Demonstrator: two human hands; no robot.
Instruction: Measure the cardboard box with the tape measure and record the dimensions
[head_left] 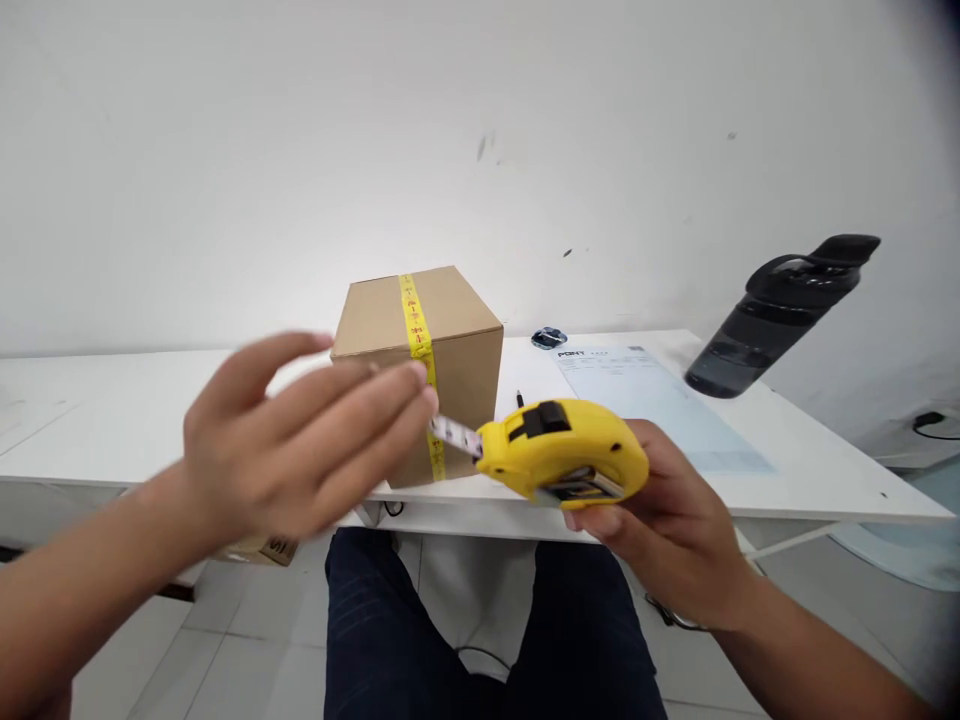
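Observation:
My right hand (667, 510) is wrapped around a yellow tape measure (562, 450) with a black lock button on top. A short length of pale blade (456, 436) sticks out of its mouth toward the left. My left hand (307, 440), somewhat blurred, has its fingers stretched out and the thumb apart. Its fingertips are beside the blade's end, which they partly hide; whether they touch it is unclear. Behind both hands, a closed cardboard box (457, 310) with yellow printed tape (414, 312) down its middle stands at the front of the white table (172, 415).
A dark water bottle (772, 325) stands at the table's right. Near it lies a pale blue printed sheet (645, 390), with a black pen (520, 399) and a small dark patterned object (549, 338) to its left. Another carton (262, 549) sits below the table.

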